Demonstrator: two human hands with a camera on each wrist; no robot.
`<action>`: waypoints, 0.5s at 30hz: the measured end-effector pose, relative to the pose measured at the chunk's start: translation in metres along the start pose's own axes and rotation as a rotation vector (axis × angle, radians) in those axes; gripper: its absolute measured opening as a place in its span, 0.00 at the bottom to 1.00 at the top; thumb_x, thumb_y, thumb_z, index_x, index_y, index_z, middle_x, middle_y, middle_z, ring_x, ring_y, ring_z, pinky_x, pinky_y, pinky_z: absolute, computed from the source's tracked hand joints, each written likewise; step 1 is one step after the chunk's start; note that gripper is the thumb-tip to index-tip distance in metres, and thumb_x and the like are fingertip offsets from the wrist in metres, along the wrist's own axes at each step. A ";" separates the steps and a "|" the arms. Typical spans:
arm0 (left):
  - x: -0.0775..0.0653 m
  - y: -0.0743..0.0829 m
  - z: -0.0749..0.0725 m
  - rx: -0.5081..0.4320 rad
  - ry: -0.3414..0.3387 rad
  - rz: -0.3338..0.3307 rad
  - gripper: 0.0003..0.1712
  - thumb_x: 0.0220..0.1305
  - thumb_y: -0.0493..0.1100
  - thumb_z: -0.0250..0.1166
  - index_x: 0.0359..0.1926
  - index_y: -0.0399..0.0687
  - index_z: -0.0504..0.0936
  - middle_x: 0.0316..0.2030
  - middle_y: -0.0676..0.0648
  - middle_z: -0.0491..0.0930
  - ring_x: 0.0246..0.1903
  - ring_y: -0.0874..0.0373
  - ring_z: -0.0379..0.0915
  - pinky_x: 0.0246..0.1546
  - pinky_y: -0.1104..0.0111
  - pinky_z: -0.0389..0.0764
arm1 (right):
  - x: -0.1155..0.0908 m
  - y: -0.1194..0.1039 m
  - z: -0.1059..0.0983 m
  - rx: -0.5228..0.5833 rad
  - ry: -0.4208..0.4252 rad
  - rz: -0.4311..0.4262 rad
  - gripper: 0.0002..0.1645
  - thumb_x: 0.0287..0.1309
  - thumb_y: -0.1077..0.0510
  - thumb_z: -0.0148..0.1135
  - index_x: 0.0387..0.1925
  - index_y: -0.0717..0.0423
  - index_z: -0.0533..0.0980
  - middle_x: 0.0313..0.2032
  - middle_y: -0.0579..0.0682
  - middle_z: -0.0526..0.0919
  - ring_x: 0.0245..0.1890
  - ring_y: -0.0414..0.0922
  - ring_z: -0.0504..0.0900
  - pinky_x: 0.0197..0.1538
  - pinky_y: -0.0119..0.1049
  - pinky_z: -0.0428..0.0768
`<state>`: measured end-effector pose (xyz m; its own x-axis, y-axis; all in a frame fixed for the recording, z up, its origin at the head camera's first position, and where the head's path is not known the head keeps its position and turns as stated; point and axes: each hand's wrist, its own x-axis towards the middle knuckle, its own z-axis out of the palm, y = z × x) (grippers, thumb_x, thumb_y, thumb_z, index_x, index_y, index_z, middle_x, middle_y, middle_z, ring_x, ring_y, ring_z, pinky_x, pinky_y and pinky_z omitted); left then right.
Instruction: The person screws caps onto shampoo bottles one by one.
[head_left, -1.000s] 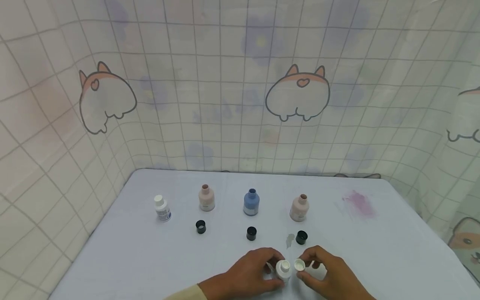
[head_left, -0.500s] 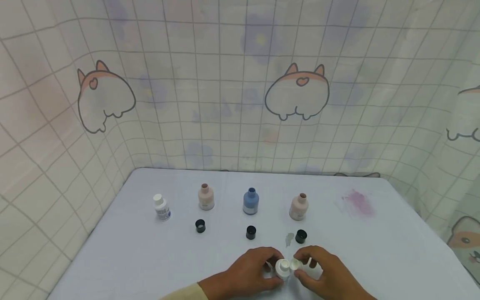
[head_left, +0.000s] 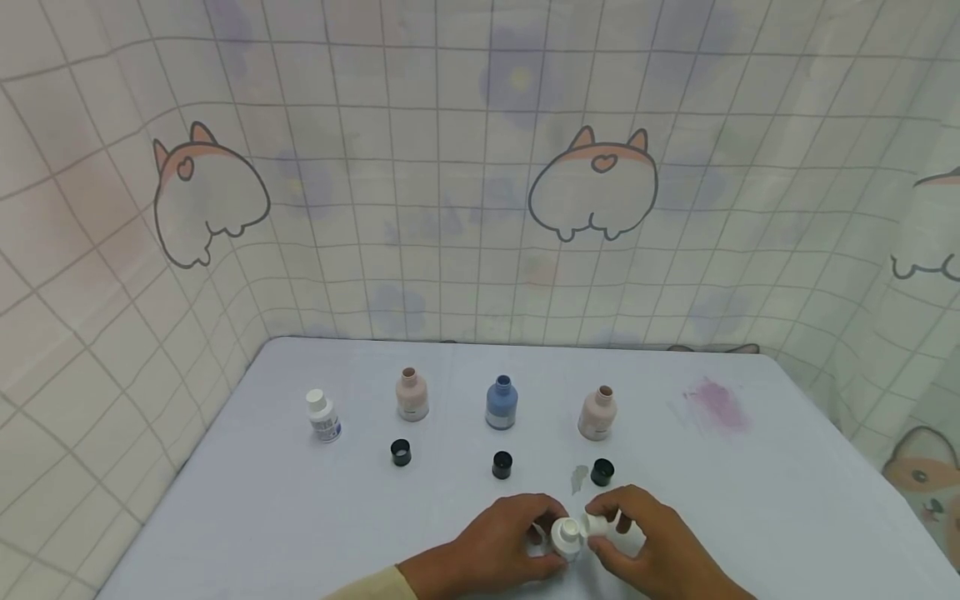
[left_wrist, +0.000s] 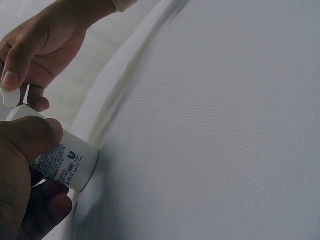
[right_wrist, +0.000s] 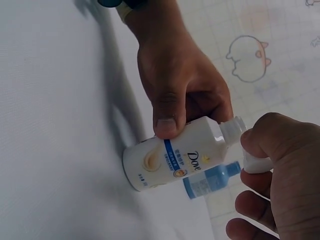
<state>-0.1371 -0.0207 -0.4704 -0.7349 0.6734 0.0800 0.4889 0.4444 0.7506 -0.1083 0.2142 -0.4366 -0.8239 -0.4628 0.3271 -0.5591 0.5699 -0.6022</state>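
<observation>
My left hand (head_left: 510, 540) grips a small white bottle (head_left: 567, 547) near the front of the table. The bottle stands upright with its neck uncapped; the right wrist view shows a "Dove" label (right_wrist: 172, 157) on it. Between thumb and fingertips my right hand (head_left: 654, 542) pinches a white cap (head_left: 596, 524), turned on its side, right at the neck's right side. In the left wrist view the cap (left_wrist: 10, 96) overlaps the bottle's top, and small print covers the bottle's back (left_wrist: 67, 162).
Behind the hands stand a pinkish bottle (head_left: 412, 398), a blue bottle (head_left: 502, 407) and another pinkish bottle (head_left: 597, 417), all uncapped. A black cap (head_left: 401, 452) lies before each. A capped white bottle (head_left: 324, 419) is at left, a pink stain (head_left: 717, 404) at right.
The right hand has brought the white cap left, up to the bottle's neck. Its hollow side faced the head camera before; now its outer side shows. The left hand and bottle have stayed put.
</observation>
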 end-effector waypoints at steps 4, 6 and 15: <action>0.000 -0.001 0.000 -0.003 0.001 0.002 0.21 0.57 0.53 0.68 0.50 0.62 0.73 0.41 0.69 0.73 0.39 0.76 0.71 0.40 0.79 0.76 | 0.001 0.003 0.003 0.018 0.057 -0.084 0.24 0.48 0.59 0.72 0.46 0.40 0.72 0.41 0.34 0.75 0.32 0.36 0.73 0.32 0.27 0.75; 0.000 -0.002 0.000 -0.003 -0.001 -0.003 0.21 0.57 0.54 0.68 0.50 0.63 0.73 0.41 0.69 0.73 0.39 0.76 0.70 0.39 0.79 0.76 | 0.002 0.002 0.005 0.016 0.075 -0.111 0.25 0.47 0.61 0.72 0.46 0.40 0.72 0.41 0.34 0.75 0.32 0.34 0.73 0.32 0.25 0.75; 0.000 -0.002 -0.001 -0.005 -0.002 0.029 0.21 0.57 0.53 0.67 0.51 0.61 0.72 0.42 0.68 0.73 0.39 0.76 0.71 0.39 0.80 0.75 | 0.008 -0.006 0.004 0.038 0.059 -0.125 0.23 0.51 0.58 0.70 0.48 0.42 0.73 0.42 0.35 0.74 0.33 0.37 0.74 0.32 0.30 0.78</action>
<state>-0.1385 -0.0216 -0.4713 -0.7197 0.6870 0.1002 0.5074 0.4220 0.7514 -0.1113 0.2040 -0.4332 -0.7525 -0.4874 0.4430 -0.6550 0.4838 -0.5805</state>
